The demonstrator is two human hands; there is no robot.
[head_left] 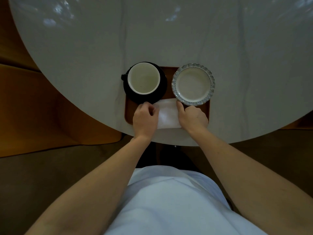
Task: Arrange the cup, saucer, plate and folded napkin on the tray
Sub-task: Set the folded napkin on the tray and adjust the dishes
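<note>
Fingers: left hand (145,117) and right hand (193,117) curled, pinching white folded paper napkin (167,114) at both sides, likely squaring it on brown wooden tray (129,112); white cup (143,78) on black saucer (161,89), scalloped grey-rimmed plate (193,84) behind

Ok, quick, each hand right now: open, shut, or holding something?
Left hand: fingers curled at the folded napkin's left edge, apparently pinching it.
Right hand: on the napkin's right edge, grip hidden, cannot tell.
</note>
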